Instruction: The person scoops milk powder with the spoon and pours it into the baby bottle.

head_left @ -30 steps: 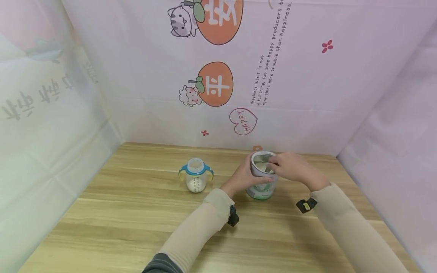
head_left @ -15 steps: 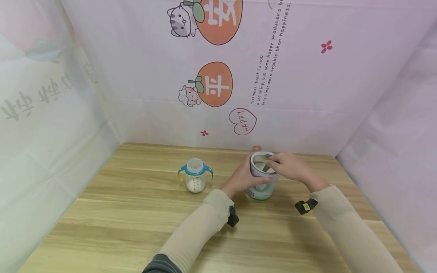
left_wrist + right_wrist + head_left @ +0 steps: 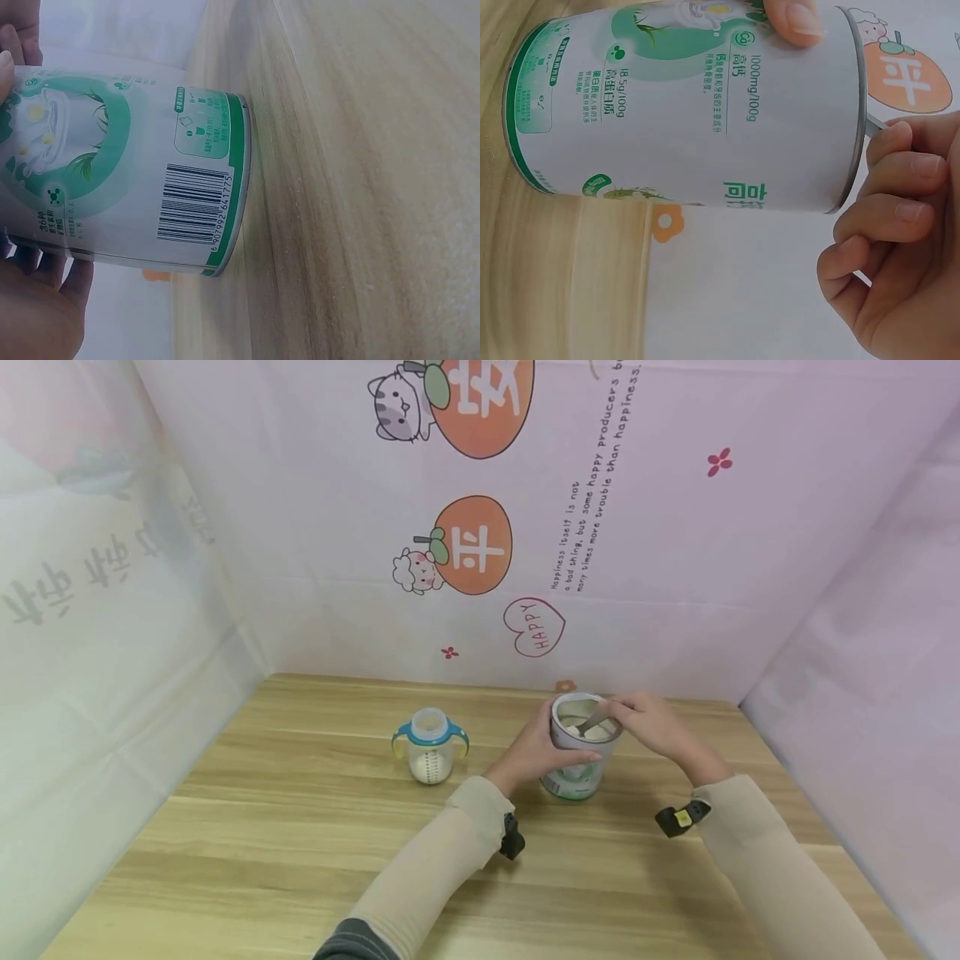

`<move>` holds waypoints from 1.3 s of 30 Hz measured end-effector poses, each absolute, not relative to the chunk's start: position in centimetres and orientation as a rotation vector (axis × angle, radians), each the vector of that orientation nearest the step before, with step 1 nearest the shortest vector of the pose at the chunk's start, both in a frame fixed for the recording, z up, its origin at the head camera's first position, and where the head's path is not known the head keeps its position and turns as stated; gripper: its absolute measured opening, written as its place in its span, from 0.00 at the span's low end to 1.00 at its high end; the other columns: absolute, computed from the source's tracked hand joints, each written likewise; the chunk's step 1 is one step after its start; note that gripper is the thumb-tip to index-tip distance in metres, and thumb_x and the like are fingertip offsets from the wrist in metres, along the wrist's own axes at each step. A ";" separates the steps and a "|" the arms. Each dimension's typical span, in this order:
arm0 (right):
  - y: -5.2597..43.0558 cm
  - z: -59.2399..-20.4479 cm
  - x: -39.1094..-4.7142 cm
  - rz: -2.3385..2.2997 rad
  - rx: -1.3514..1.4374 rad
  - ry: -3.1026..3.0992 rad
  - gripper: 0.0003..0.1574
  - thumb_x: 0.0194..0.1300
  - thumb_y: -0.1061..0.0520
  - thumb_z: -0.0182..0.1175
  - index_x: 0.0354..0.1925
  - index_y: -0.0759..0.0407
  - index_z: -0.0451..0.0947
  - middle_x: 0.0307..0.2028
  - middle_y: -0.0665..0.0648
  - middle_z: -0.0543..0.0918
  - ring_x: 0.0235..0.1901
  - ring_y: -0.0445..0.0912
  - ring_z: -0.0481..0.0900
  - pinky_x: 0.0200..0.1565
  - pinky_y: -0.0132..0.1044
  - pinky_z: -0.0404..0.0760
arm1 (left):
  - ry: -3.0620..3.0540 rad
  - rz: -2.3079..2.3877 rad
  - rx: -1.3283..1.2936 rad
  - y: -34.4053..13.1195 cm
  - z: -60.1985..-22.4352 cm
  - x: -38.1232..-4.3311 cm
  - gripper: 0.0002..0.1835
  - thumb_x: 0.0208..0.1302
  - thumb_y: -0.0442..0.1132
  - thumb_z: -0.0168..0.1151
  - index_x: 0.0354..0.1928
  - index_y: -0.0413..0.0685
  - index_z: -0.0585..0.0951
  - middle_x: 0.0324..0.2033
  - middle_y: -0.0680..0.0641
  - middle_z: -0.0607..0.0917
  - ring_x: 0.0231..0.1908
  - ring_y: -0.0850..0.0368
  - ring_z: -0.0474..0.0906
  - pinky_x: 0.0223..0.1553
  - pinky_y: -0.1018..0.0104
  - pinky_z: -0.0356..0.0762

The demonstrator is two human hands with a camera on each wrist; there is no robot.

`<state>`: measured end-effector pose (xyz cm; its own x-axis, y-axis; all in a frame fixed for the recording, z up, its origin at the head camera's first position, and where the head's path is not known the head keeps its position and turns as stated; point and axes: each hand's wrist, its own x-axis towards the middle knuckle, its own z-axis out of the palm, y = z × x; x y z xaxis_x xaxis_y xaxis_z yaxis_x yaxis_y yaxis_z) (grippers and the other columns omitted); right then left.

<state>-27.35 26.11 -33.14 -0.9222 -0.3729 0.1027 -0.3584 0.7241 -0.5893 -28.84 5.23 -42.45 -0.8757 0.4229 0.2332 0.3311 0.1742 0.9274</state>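
A white and green milk powder can (image 3: 581, 781) stands open-topped on the table, pale powder visible inside. My left hand (image 3: 534, 752) grips its side, the thumb across the front and the fingers round the far side. In the left wrist view the can's barcode side (image 3: 127, 217) faces the camera. With my right hand (image 3: 652, 727) I pinch the handle of a grey metal spoon (image 3: 595, 720) at the can's right rim. The spoon slants down into the can, its tip at the powder. In the right wrist view the right fingers (image 3: 900, 217) curl beside the rim.
To the left of the can a clear baby bottle (image 3: 430, 764) stands uncapped, with a blue collar, two side handles and white powder inside. Printed cloth (image 3: 660, 568) hangs behind the wooden table (image 3: 300, 827) and along both sides.
My right hand has drawn slightly right and back toward the can's rim, so more of the spoon shows. The left hand, the can and the bottle stay where they were.
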 end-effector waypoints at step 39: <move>28.7 -35.9 -27.3 -1.391 -0.441 2.840 0.30 0.81 0.43 0.44 0.26 0.60 0.70 0.15 0.49 0.63 0.16 0.43 0.59 0.21 0.37 0.62 | 2.366 1.823 0.753 5.3 -42.9 -29.1 0.55 0.51 0.52 0.81 0.76 0.61 0.56 0.64 0.58 0.71 0.61 0.63 0.70 0.62 0.58 0.69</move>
<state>-27.25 28.74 -35.90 -0.9605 -0.2234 0.1659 -0.2680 0.5827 -0.7672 -29.14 5.28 -42.91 -0.8787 0.4114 0.2422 0.3392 0.1809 0.9232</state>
